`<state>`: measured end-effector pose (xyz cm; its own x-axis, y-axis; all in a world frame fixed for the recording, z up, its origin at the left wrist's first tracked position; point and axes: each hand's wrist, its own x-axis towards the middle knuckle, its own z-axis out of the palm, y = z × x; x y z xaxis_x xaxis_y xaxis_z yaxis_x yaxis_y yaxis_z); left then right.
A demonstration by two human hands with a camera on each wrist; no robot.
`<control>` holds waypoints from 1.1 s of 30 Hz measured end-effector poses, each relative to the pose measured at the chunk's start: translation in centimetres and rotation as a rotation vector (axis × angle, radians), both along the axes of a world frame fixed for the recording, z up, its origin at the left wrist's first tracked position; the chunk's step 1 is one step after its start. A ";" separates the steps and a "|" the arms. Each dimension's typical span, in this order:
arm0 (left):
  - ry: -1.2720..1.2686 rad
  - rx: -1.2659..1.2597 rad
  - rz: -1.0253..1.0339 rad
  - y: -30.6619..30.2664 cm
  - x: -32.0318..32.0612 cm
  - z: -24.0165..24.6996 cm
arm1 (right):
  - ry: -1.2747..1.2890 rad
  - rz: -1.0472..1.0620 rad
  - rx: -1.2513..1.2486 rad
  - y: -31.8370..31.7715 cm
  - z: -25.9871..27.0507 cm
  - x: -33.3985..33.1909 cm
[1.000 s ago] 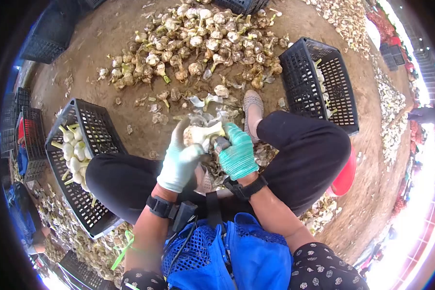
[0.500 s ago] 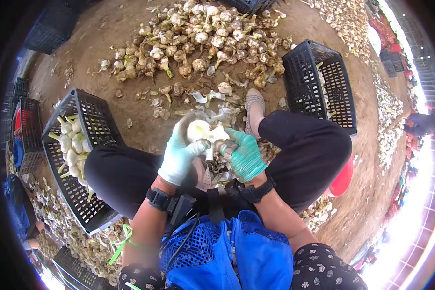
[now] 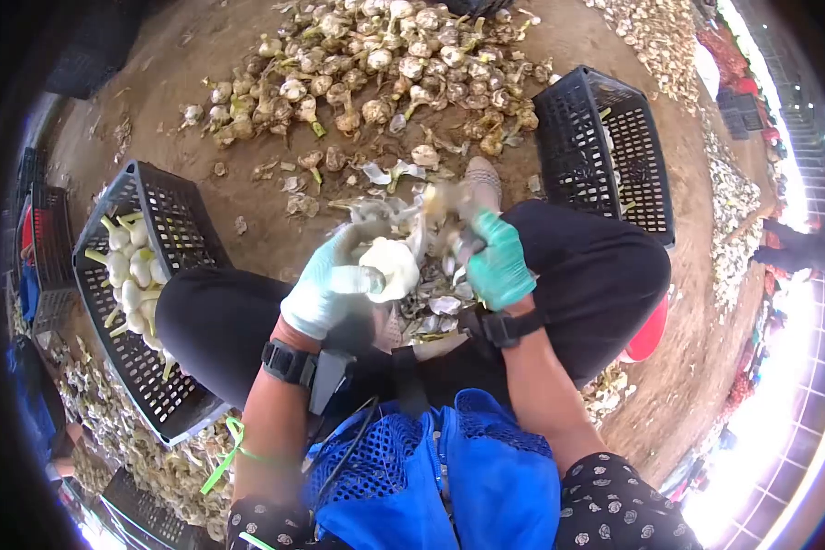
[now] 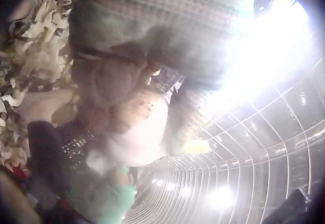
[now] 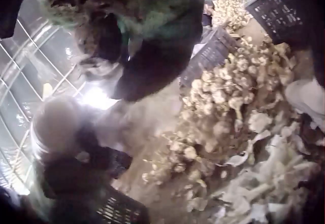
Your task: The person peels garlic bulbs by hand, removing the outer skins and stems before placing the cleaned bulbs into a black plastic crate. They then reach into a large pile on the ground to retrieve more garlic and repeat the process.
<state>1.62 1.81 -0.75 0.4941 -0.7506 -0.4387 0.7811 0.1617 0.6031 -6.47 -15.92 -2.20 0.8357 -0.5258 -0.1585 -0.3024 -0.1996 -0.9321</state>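
In the head view, my gloved left hand (image 3: 325, 289) grips a white garlic bulb (image 3: 391, 268), its thumb across the bulb's near side. The bulb (image 4: 144, 132) also shows beneath my left hand (image 4: 152, 26) in the left wrist view. My gloved right hand (image 3: 500, 261) is to the right, apart from the bulb, with its fingers curled round pale, blurred garlic skin (image 3: 438, 200). A dark piece lies by its thumb. In the right wrist view, my right hand (image 5: 127, 21) is dark and blurred, and the fingertips' exact hold is unclear.
A black crate (image 3: 170, 403) of white bulbs stands at the left, another crate (image 3: 573, 151) at the right. Untrimmed garlic (image 3: 376, 82) is heaped on the ground ahead. Loose skins (image 3: 445, 305) lie between the legs; a red object (image 3: 649, 335) is beside the right knee.
My right hand has moved right, away from the bulb, with blurred skin at its fingers. My left hand still holds the bulb, now slightly lower, with its white surface more exposed.
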 end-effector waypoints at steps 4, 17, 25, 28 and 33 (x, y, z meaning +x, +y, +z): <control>-0.202 -0.051 -0.034 -1.1 -0.1 -0.7 | 0.203 0.485 0.130 0.6 2.5 0.1; -0.027 0.133 0.482 -1.5 -0.9 -4.2 | -0.060 0.068 -0.403 7.0 0.4 0.6; -0.010 0.024 0.448 -0.2 0.3 -3.6 | 0.130 0.231 0.057 3.3 -1.2 0.9; -0.061 0.000 0.339 -0.5 0.4 -3.8 | 0.113 0.291 0.385 4.3 -0.5 1.1; 0.042 0.261 0.426 -1.0 -0.1 -4.7 | -0.213 0.296 -0.473 6.4 0.7 1.5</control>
